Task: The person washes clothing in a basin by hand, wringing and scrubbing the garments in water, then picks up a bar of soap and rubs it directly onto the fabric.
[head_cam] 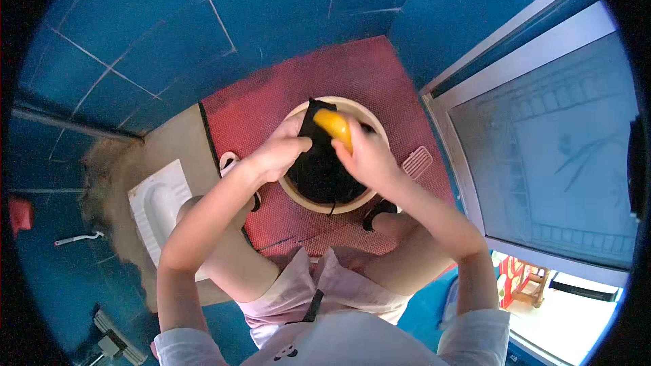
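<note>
A pale round basin (300, 198) stands on the red mat between the person's feet, with dark cloth (325, 173) in it. My left hand (285, 150) grips the edge of the black cloth, part of which is raised at the basin's far side. In my right hand (368, 155) is a yellow object (333, 124), perhaps a bar of soap or a brush; motion blur hides its kind. It is over the raised cloth, and whether they touch cannot be told.
Red textured mat (285, 86) covers the floor. A white squat toilet (157, 208) lies to the left. Right of the basin is a pink slotted piece, perhaps a slipper (417, 162). Blue tiled walls (285, 15) and a framed glass door (549, 147) enclose the space.
</note>
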`<state>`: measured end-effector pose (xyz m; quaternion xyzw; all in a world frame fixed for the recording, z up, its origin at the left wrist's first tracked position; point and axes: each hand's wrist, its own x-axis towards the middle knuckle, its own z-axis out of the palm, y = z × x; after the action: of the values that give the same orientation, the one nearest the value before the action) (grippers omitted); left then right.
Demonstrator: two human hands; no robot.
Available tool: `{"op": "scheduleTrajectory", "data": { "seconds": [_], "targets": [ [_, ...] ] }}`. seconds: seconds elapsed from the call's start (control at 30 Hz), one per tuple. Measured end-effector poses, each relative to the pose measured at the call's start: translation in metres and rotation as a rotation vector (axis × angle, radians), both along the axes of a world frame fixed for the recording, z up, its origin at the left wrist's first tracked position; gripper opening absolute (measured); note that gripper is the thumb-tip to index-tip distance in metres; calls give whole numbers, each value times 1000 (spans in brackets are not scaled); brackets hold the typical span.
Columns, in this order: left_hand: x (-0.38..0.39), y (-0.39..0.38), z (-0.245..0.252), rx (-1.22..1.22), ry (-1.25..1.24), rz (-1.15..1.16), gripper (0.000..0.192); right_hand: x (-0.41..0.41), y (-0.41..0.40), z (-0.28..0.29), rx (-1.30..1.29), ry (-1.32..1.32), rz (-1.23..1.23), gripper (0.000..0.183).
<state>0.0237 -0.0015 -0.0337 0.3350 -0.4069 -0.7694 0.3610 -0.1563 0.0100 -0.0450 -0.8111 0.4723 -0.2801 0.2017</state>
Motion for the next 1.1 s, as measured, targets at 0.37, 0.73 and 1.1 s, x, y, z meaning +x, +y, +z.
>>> {"op": "scheduleTrajectory", "data": {
  "seconds": [0.37, 0.73, 1.1],
  "targets": [
    [-1, -1, -3, 62, 147, -20, 58, -5, 10, 7, -55, 98, 101, 44],
    [-12, -3, 16, 268, 258, 58, 53, -11, 1, 23, -8, 264, 22, 37],
    [-12, 0, 12, 235, 195, -41, 69, -13, 6, 17, 51, 311, 99, 38]
  ]
}}
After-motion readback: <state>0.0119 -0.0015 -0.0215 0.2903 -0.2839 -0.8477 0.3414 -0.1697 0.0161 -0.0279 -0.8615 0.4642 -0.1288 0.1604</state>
